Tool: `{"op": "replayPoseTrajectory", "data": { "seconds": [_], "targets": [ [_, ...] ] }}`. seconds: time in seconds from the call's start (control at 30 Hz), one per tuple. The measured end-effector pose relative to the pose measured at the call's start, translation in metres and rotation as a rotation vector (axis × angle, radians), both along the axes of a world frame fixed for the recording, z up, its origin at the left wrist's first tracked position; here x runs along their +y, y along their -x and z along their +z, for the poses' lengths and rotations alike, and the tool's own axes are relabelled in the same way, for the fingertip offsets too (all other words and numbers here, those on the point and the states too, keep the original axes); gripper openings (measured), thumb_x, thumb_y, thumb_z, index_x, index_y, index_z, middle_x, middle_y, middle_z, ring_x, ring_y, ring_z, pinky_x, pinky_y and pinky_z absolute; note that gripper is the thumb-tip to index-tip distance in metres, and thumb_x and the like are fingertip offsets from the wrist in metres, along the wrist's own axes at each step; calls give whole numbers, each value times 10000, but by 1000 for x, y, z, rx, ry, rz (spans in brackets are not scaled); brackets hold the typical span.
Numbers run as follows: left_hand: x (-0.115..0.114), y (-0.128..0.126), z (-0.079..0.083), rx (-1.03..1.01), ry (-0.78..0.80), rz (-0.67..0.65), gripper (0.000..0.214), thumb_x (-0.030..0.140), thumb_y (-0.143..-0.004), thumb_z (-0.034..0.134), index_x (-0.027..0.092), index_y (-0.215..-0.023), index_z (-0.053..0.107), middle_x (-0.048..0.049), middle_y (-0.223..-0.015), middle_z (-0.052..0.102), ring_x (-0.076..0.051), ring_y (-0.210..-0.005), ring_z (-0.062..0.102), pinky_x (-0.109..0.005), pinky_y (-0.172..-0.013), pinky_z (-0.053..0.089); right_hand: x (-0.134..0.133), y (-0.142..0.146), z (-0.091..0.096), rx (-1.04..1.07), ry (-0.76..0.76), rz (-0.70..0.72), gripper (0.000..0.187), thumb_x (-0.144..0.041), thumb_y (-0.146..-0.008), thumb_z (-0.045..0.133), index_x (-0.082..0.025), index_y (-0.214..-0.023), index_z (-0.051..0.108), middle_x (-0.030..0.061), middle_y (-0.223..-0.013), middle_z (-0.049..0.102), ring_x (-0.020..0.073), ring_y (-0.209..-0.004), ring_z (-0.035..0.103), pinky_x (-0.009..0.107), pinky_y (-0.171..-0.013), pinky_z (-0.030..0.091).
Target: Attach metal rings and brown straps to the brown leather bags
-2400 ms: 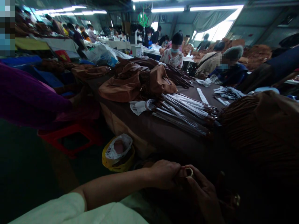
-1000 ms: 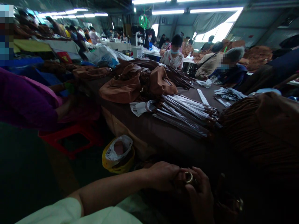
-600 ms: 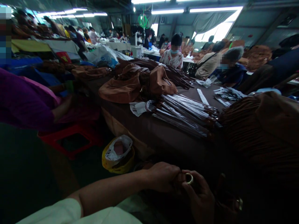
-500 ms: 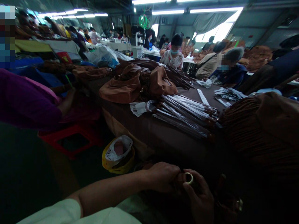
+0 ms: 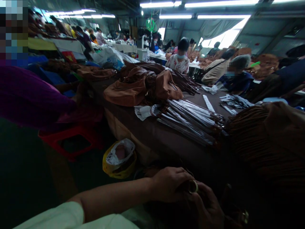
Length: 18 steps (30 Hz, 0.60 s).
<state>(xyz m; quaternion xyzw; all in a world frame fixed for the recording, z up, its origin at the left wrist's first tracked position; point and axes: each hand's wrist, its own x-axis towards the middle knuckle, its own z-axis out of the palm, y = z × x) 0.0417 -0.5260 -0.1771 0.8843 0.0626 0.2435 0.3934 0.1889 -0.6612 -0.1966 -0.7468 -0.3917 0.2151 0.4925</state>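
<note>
A gold-coloured metal ring (image 5: 195, 185) shows between my two hands, low in the view at the near table edge. My left hand (image 5: 170, 183) is closed at the ring's left side, with its fingers curled over dark brown material that is mostly in shadow. My right hand (image 5: 209, 205) pinches the ring from the right, thumb below and fingers above. Beneath the hands the brown material is too dark to make out. A second gold-coloured metal fitting (image 5: 245, 217) lies to the right of my right hand, on something dark.
Plastic-wrapped straps (image 5: 188, 119) lie on the brown table (image 5: 152, 136) ahead, near brown bags (image 5: 126, 92). A fringed brown pile (image 5: 267, 140) stands at the right. A lined yellow bin (image 5: 111, 171) and red stool (image 5: 71, 136) are left, beside a person in purple (image 5: 30, 98). Others work beyond.
My left fingers have moved right, over the brown piece and up to the ring. The ring has turned and shows narrower. The person in purple has shifted an arm.
</note>
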Motion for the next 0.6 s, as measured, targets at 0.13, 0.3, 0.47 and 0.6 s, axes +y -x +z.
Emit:
{"op": "replayPoseTrajectory", "data": {
  "seconds": [0.13, 0.3, 0.47, 0.6],
  "targets": [
    [1, 0, 1, 13, -35, -10, 400, 413, -867, 543, 169, -1184, 530, -111, -1135, 616, -188, -978, 620, -246, -824, 491, 0, 2, 5, -19, -3, 21, 288, -454, -749, 657, -211, -903, 668, 63, -994, 702, 271, -912, 661, 308, -746, 554],
    [3, -2, -8, -39, 4, 18, 345, 466, -878, 534, 198, -1092, 576, -79, -1076, 631, -150, -939, 625, -210, -807, 476, 2, 3, 6, 68, -32, 51, 286, -448, -762, 661, -213, -920, 624, 62, -989, 667, 258, -908, 651, 296, -724, 550],
    [2, -5, -18, -75, 51, 53, 342, 466, -879, 522, 190, -1063, 605, -71, -1017, 650, -147, -888, 630, -214, -778, 475, 5, -7, 9, 128, 111, 154, 348, -492, -794, 621, -203, -987, 600, 73, -992, 686, 263, -930, 660, 286, -736, 553],
    [2, -6, -22, -82, 53, 59, 330, 460, -875, 517, 192, -1047, 601, -69, -1014, 651, -145, -863, 632, -214, -750, 478, 13, -17, 30, -94, 259, 310, 330, -503, -809, 598, -217, -970, 631, 48, -944, 702, 218, -847, 678, 237, -732, 547]
  ]
}}
